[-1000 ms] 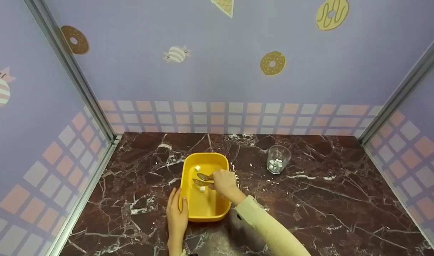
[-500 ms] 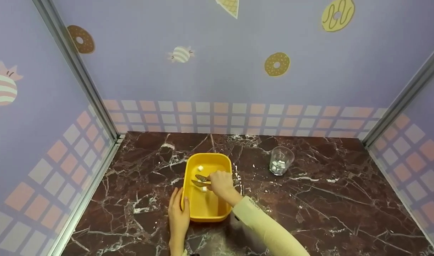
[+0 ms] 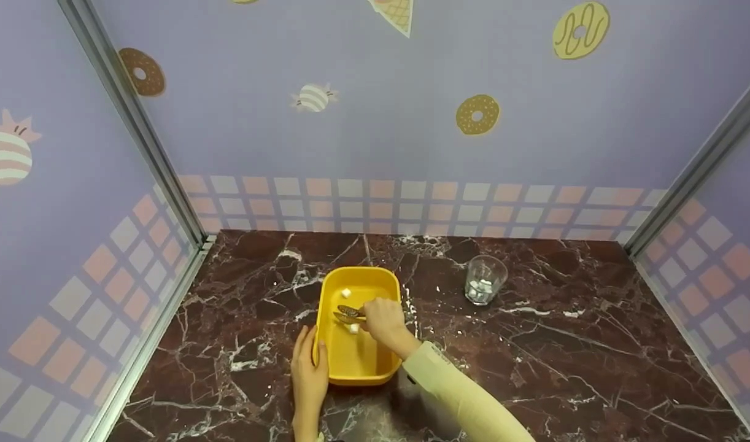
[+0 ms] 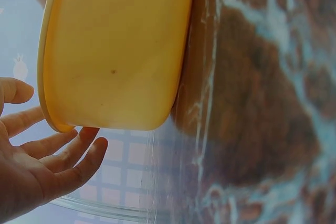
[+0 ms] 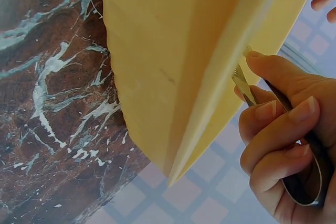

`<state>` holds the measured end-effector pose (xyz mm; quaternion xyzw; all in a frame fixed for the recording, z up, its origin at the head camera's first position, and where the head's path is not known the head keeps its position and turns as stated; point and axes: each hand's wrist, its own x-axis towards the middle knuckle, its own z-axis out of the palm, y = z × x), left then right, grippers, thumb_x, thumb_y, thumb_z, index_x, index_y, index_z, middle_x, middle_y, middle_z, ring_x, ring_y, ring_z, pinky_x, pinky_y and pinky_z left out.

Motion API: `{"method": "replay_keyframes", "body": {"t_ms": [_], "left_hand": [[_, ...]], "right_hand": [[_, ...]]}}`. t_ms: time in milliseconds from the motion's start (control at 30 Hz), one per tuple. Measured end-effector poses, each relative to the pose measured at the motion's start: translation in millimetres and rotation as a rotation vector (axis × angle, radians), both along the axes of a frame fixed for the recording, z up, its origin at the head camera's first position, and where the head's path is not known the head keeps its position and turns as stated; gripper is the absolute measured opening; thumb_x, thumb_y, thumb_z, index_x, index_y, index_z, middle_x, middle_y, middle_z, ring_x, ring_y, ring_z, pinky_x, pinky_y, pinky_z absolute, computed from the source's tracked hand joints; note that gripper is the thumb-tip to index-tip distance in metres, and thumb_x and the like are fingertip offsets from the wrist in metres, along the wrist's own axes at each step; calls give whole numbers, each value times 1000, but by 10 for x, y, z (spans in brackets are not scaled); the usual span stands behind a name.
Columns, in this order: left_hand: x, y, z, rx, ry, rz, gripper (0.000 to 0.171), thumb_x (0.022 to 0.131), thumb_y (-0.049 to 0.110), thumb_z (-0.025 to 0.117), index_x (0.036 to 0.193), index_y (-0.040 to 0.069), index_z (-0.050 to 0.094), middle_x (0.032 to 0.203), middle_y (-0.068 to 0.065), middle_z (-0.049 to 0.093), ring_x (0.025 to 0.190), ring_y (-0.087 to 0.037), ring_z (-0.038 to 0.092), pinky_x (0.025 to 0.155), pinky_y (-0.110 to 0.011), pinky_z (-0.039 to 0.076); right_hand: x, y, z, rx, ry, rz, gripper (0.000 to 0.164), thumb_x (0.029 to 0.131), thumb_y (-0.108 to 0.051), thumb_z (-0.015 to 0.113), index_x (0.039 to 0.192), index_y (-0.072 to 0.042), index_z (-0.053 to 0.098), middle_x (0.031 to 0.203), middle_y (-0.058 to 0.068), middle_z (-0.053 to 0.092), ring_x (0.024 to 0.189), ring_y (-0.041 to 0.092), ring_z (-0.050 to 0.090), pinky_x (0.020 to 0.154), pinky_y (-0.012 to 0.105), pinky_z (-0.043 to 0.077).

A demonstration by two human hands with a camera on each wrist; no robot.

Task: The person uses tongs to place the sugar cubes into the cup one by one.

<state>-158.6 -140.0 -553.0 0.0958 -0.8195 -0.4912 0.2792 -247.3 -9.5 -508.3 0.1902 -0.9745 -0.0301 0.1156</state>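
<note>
In the head view, my right hand (image 3: 384, 320) reaches over the right side of a yellow plastic tub (image 3: 361, 367) and holds metal tongs (image 3: 348, 318), their oval tips down inside it. The right wrist view shows curled fingers and thumb around the tongs' dark, bent handle (image 5: 321, 163). One small white cube (image 3: 354, 329) lies just by the tips, another white cube (image 3: 346, 293) farther back; I cannot tell whether the tips pinch one. My left hand (image 3: 309, 371) rests loosely at the tub's left wall, fingers outside, thumb by the rim; the left wrist view shows fingertips (image 4: 97, 148) beneath that wall.
A clear glass (image 3: 487, 281) with several white cubes in its bottom stands to the right of the tub. White crumbs (image 3: 410, 310) are scattered on the dark marbled tabletop (image 3: 565, 356). Patterned walls (image 3: 387, 141) enclose the back and both sides.
The tongs' two tips have come closer together inside the tub. The left hand, tub and glass hold their places; the head view has shifted slightly.
</note>
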Motion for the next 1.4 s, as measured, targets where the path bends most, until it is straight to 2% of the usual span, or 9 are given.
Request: {"method": "replay_keyframes", "body": {"t_ms": [167,433,767,1167,1333,1400], "left_hand": [[4,14,-3,-7,4,-4,31,85,2,54,115,-4,56,126,-26,48,115,-43,45,98,-54,36],[-5,10,-13,-17,38,-2,32,83,1,56,114,-4,57,126,-26,48,115,-43,46,98,-53,36],[-11,16,-12,-14,20,-8,31,84,1,56,114,-3,57,127,-26,47,115,-42,46,98,-53,37],[0,22,-1,-22,5,-28,32,85,3,55,116,-4,56,128,-25,46,116,-42,45,98,-52,37],[0,34,2,-28,-2,-38,33,85,4,54,117,-4,55,129,-25,45,117,-42,45,99,-52,37],[-3,42,0,-28,4,-41,33,85,4,55,117,-5,55,129,-26,45,117,-42,45,99,-52,36]], "right_hand": [[12,65,25,-33,-37,-3,15,67,-36,74,77,-25,72,67,2,66,58,19,61,43,32,47],[58,238,117,-90,-42,-12,18,68,-36,74,80,-23,72,68,5,67,59,24,62,43,36,48],[84,512,324,-180,-1,-6,22,71,-38,71,91,-28,72,73,10,69,60,29,62,42,39,47],[109,1136,611,-344,-14,-121,29,72,-36,70,100,-28,69,79,12,70,56,29,60,41,36,44],[87,1437,707,-361,-21,-189,31,73,-36,69,103,-27,68,74,12,69,54,27,59,44,36,45],[80,1554,736,-357,-9,-213,31,74,-37,68,103,-27,68,78,13,69,56,28,60,45,37,46]]}}
